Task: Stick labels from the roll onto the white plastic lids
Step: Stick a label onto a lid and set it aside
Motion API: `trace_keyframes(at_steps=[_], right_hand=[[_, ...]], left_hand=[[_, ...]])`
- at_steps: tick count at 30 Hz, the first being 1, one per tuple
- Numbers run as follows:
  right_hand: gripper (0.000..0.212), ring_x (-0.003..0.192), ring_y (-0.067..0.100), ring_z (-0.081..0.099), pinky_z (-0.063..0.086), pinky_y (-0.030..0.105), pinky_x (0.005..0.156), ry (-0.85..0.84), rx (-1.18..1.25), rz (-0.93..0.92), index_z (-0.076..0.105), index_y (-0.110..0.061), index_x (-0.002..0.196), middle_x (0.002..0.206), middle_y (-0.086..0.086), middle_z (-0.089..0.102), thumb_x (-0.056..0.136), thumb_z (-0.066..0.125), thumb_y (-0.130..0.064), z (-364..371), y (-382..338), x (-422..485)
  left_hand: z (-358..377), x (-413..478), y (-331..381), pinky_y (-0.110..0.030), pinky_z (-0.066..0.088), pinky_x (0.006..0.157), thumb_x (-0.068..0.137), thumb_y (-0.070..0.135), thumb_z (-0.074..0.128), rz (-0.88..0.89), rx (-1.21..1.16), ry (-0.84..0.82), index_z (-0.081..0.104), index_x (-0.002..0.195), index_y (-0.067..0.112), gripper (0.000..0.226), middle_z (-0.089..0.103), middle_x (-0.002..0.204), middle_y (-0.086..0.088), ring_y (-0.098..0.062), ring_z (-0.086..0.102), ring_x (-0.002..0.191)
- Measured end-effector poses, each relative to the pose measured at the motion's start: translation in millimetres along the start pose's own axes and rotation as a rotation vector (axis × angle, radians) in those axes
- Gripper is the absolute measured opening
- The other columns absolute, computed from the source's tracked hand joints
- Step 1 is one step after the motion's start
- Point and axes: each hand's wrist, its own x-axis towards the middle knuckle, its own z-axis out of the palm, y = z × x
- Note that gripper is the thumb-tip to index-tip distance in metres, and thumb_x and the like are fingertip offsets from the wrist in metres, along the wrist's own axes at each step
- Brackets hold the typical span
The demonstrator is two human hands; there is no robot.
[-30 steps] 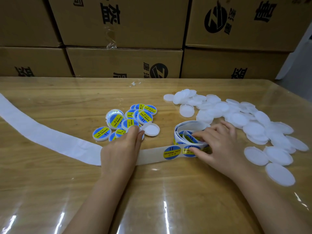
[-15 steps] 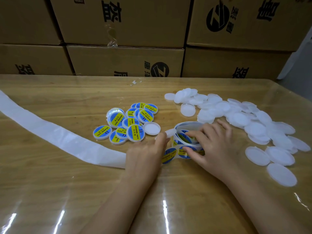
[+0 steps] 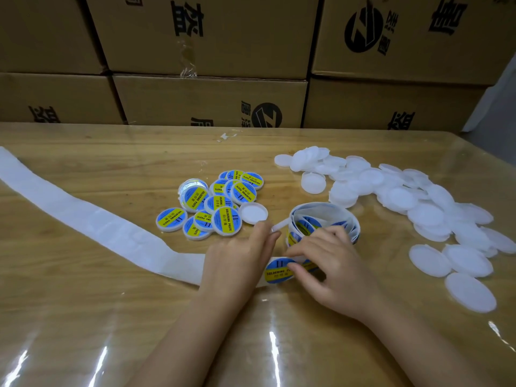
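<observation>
Near the table's (image 3: pixel 111 303) middle, a lid (image 3: pixel 279 226) is gripped by the left hand (image 3: pixel 240 258); a label (image 3: pixel 276 270) on the strip (image 3: pixel 83 219) beside the roll (image 3: pixel 324 210) is pinched by the right hand (image 3: pixel 335 266).

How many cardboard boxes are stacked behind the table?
6 cardboard boxes. Upper row: left, middle, right. Lower row: left, middle, right. More may sit out of frame.
</observation>
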Motion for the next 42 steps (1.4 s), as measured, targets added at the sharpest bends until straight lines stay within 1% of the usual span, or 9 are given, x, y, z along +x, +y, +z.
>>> trace_keyframes(at_steps=[3,6,8,11,15,20,26,35,42], right_hand=[[0.017,0.075,0.011,0.057,0.034,0.032,0.084,-0.028,-0.007,0.000,0.069,-0.020,0.092,0.079,-0.016,0.064,0.086,0.056,-0.028,-2,-2,0],[0.019,0.075,0.013,0.060,0.035,0.037,0.081,0.018,-0.100,-0.007,0.070,-0.021,0.095,0.079,-0.014,0.064,0.086,0.056,-0.029,-3,-4,1],[0.018,0.074,0.015,0.060,0.036,0.036,0.077,0.060,-0.134,-0.008,0.070,-0.020,0.095,0.078,-0.011,0.064,0.086,0.057,-0.028,-2,-5,2],[0.017,0.073,0.016,0.055,0.036,0.034,0.072,0.057,-0.106,-0.045,0.067,-0.018,0.099,0.080,-0.007,0.059,0.088,0.054,-0.021,4,-8,3],[0.031,0.074,0.018,0.051,0.036,0.035,0.068,0.012,-0.127,-0.085,0.063,-0.016,0.113,0.090,-0.001,0.060,0.086,0.047,-0.013,16,-12,5],[0.040,0.082,0.019,0.055,0.036,0.034,0.070,-0.040,-0.108,-0.092,0.066,-0.011,0.112,0.095,0.003,0.064,0.080,0.042,-0.010,20,-15,9],[0.040,0.076,0.022,0.057,0.036,0.034,0.069,-0.053,-0.013,-0.051,0.065,-0.008,0.108,0.089,0.003,0.063,0.076,0.042,-0.006,17,-13,10],[0.041,0.083,0.021,0.055,0.035,0.034,0.071,-0.097,0.062,-0.053,0.062,-0.011,0.112,0.096,0.002,0.061,0.077,0.042,-0.004,20,-13,11],[0.040,0.090,0.020,0.056,0.040,0.037,0.076,-0.032,0.145,-0.081,0.060,-0.009,0.115,0.098,0.005,0.061,0.078,0.051,0.003,21,-12,7]], left_hand=[[-1,0,0,-0.031,0.037,0.038,0.091,0.039,0.055,-0.097,-0.113,-0.120,0.064,0.079,0.013,0.029,0.058,0.049,-0.007,-0.032,0.057,0.046],[3,-1,-3,-0.034,0.039,0.053,0.093,0.048,0.045,-0.251,-0.255,-0.192,0.061,0.092,0.022,0.030,0.056,0.056,0.000,-0.028,0.060,0.066],[4,0,-5,-0.034,0.037,0.054,0.091,0.050,0.045,-0.320,-0.359,-0.216,0.057,0.088,0.025,0.028,0.044,0.049,0.006,-0.022,0.054,0.060],[10,-1,-9,-0.035,0.037,0.055,0.090,0.048,0.048,-0.401,-0.454,-0.274,0.055,0.081,0.023,0.027,0.039,0.043,0.004,-0.015,0.043,0.052],[17,-4,-15,-0.032,0.037,0.056,0.091,0.043,0.051,-0.471,-0.535,-0.326,0.053,0.074,0.025,0.025,0.050,0.049,0.003,-0.012,0.048,0.053],[20,-3,-19,-0.035,0.047,0.066,0.092,0.033,0.056,-0.562,-0.778,-0.287,0.062,0.079,0.025,0.016,0.067,0.068,-0.006,-0.020,0.062,0.066],[26,-7,-17,-0.025,0.038,0.053,0.090,0.038,0.054,-0.521,-0.673,-0.287,0.059,0.078,0.020,0.022,0.059,0.054,-0.001,-0.008,0.051,0.051],[23,-6,-21,-0.025,0.041,0.057,0.091,0.034,0.056,-0.563,-0.764,-0.311,0.062,0.079,0.022,0.018,0.066,0.067,-0.011,-0.019,0.058,0.062],[23,-3,-19,-0.012,0.034,0.049,0.091,0.034,0.056,-0.524,-0.738,-0.332,0.057,0.072,0.024,0.021,0.052,0.046,0.015,0.002,0.047,0.047]])
